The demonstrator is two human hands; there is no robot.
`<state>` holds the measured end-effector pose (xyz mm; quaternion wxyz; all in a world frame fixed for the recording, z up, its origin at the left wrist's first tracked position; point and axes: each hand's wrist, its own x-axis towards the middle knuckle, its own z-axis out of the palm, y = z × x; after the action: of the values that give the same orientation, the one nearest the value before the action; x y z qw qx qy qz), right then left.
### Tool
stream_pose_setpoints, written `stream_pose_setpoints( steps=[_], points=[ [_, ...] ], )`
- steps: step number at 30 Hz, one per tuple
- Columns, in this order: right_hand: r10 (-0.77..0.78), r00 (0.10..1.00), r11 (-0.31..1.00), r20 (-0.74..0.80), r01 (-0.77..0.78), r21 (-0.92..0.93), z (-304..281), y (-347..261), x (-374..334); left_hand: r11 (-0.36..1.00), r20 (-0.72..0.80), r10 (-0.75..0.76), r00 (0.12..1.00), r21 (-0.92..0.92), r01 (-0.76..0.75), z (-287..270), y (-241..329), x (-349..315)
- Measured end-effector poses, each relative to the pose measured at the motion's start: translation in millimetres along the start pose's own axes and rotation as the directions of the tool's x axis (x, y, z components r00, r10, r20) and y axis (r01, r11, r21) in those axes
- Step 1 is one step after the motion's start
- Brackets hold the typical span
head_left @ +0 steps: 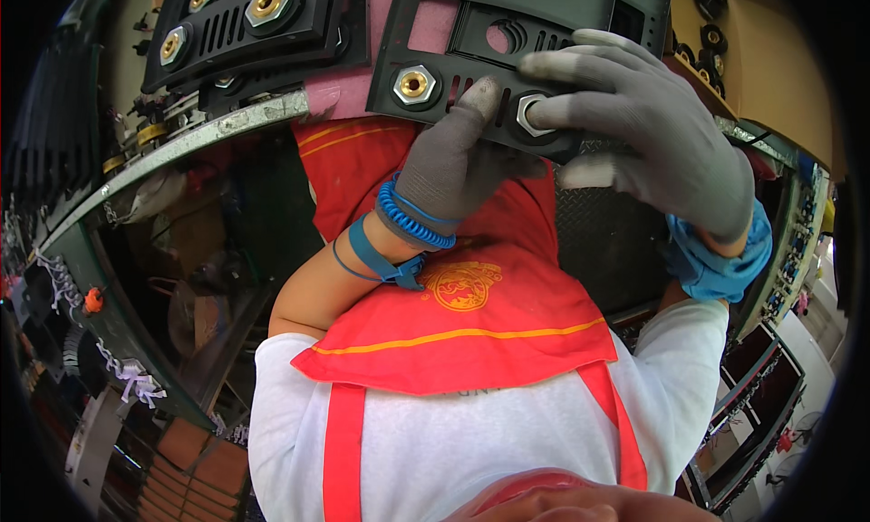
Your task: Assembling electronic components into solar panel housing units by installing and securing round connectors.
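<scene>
A black plastic panel point(471, 91) with slots and a round opening is tilted over the near edge of the bench. My left hand point(458, 155), in a grey glove, grips its near edge, thumb on top and the other fingers hidden beneath. One silver hex nut with a brass centre point(414, 84) sits at the panel's left end. At the right end is a second silver hex nut point(533, 115), its centre covered by a fingertip of my gloved right hand point(634, 114). That hand's other fingers arch over the panel, and its thumb is below the edge.
More black panels with brass-centred nuts point(249, 24) are stacked at the far left. A cardboard box point(779, 60) with black round parts point(713, 40) stands at the far right. The bench has a pale metal edge point(208, 141). A red apron point(453, 314) lies below my hands.
</scene>
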<state>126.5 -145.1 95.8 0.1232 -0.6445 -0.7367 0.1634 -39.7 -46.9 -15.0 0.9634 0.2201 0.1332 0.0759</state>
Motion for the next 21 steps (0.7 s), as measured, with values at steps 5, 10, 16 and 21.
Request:
stream_pose_setpoints(
  steps=[5,10,16,21],
  points=[
    [-0.105,0.993,0.954,-0.057,0.085,-0.286,15,-6,-2,0.998,-0.026,-0.059,0.998,0.003,0.059,-7,-1,0],
    [-0.029,0.992,0.950,-0.123,-0.011,-0.312,18,-13,6,0.992,0.012,-0.070,0.998,0.105,0.068,-5,-2,-2],
    [0.118,0.992,0.962,0.051,-0.101,-0.253,7,-15,8,0.374,0.246,0.395,0.885,0.837,-0.399,-10,-12,1],
    [-0.044,0.997,0.959,-0.070,0.022,-0.283,3,-14,7,0.996,-0.041,-0.092,0.995,-0.023,0.091,2,3,-1]
  ],
)
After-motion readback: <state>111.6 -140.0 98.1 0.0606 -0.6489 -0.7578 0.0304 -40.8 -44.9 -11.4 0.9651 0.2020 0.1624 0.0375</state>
